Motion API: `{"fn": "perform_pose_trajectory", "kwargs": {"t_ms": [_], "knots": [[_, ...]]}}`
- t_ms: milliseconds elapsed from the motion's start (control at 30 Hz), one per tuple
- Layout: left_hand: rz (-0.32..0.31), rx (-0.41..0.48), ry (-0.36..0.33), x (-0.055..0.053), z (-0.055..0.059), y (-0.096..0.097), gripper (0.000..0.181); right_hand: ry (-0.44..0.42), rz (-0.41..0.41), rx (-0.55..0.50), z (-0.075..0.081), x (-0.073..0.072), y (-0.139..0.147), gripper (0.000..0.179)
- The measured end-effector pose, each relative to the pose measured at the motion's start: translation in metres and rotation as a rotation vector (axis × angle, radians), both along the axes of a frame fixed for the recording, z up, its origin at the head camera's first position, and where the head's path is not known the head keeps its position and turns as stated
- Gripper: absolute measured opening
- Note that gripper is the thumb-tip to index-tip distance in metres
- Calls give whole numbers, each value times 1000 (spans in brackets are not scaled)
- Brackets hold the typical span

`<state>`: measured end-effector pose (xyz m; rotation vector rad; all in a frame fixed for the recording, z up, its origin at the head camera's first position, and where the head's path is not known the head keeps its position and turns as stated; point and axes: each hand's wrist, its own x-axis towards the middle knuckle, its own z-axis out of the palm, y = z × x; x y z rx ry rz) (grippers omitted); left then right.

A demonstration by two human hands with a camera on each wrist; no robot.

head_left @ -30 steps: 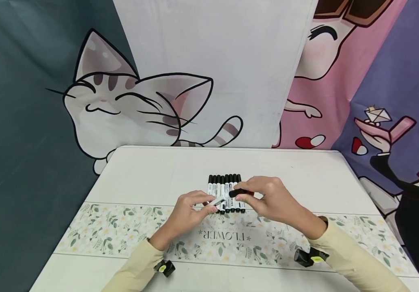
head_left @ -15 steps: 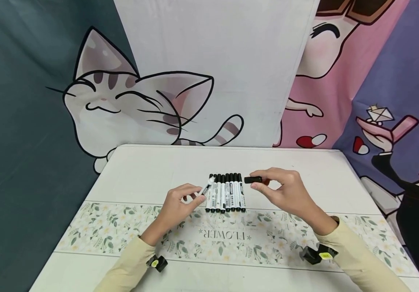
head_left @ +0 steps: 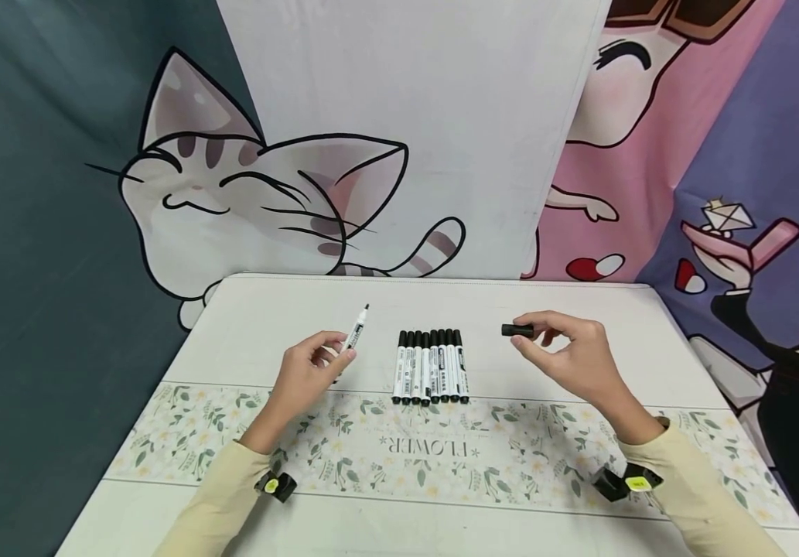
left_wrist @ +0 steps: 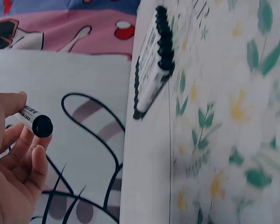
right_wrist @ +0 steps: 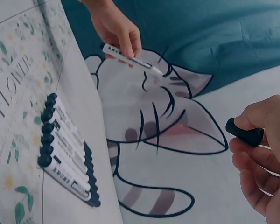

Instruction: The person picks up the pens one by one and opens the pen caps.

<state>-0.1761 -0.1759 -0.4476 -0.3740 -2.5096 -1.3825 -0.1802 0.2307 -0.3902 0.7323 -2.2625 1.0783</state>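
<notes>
My left hand (head_left: pixel 312 363) pinches a white marker (head_left: pixel 355 331) between thumb and fingers, its bare dark tip pointing up. In the left wrist view the marker's black end (left_wrist: pixel 43 126) faces the camera. Off to the right, my right hand (head_left: pixel 569 348) holds a black marker cap (head_left: pixel 517 330) between thumb and fingertips; the right wrist view shows the same cap (right_wrist: pixel 245 133). Between the hands, a row of several capped white markers (head_left: pixel 430 367) lies side by side on the table, black caps toward the far edge. Neither hand touches the row.
The white table (head_left: pixel 288 309) carries a floral band (head_left: pixel 232 441) with the word FLOWER printed on it. Behind its far edge hangs a cloth backdrop (head_left: pixel 371 77) with a cartoon cat. A camera is strapped to each wrist.
The cap has come off the marker. My left hand has moved left with the uncapped marker, tilting it up; my right hand has moved right with the cap, opening a wide gap between them.
</notes>
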Motion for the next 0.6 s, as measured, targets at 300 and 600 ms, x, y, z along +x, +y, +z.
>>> {"fn": "perform_pose_trajectory", "kwargs": {"t_ms": [300, 600], "knots": [[109, -40, -3, -14, 0, -26, 27, -10, -75, -22, -3, -2, 16, 31], [180, -76, -109, -29, -2, -61, 38, -77, -194, -43, -9, -6, 37, 26]]}}
